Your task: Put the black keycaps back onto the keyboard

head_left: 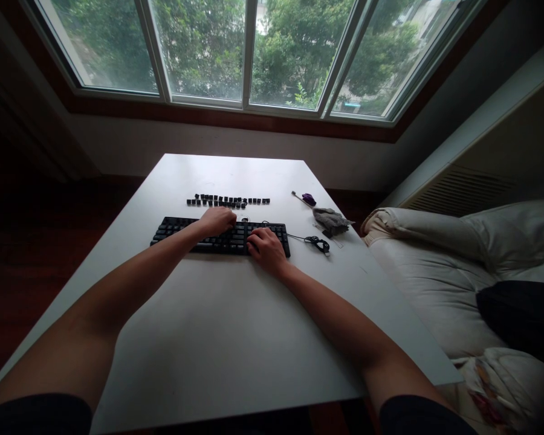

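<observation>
A black keyboard (pixel 181 232) lies across the middle of a white table (pixel 217 338). My left hand (pixel 216 221) rests on the keyboard's upper middle, fingers curled down over the keys; what they grip is hidden. My right hand (pixel 266 248) lies on the keyboard's right part, fingers bent and pressed onto it. Behind the keyboard, several loose black keycaps (pixel 226 200) are laid out in rows. A small ring-shaped tool (pixel 245 219) sits between the keycaps and the keyboard.
The keyboard's coiled black cable (pixel 318 243) lies to its right. A grey cloth (pixel 330 220) and a brush with a purple head (pixel 306 198) sit at the table's right rear. A white cushion pile (pixel 439 266) borders the right edge. Windows (pixel 249 54) are beyond.
</observation>
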Available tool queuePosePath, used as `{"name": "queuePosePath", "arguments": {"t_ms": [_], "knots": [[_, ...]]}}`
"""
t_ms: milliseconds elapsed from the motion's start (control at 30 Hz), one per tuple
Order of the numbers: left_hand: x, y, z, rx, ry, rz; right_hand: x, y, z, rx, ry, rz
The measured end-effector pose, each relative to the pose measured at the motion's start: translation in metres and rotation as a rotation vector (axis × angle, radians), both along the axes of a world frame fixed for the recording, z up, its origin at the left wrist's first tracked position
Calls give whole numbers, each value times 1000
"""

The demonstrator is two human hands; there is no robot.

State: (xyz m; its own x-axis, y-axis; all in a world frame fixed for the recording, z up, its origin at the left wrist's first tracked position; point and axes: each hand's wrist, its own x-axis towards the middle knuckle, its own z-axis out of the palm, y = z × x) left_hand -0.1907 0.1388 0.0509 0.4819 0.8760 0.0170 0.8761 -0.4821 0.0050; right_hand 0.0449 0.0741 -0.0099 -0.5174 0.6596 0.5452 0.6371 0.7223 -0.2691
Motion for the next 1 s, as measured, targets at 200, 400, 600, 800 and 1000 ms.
{"name": "queuePosePath", "arguments": {"t_ms": [200,400,600,800,1000], "knots": [[-3,-2,-9,-12,-60,11,0,0,-1,-1,6,1],[-13,13,-6,-147,-184,30,0,0,0,-3,-2,-2],[12,34,-12,114,-233,141,1,0,1,-10,-15,-4],[41,66,-26,191,-204,198,3,1,-1,-2,-24,1],[46,89,-36,179,-176,218,2,3,-4,4,-32,0]]}}
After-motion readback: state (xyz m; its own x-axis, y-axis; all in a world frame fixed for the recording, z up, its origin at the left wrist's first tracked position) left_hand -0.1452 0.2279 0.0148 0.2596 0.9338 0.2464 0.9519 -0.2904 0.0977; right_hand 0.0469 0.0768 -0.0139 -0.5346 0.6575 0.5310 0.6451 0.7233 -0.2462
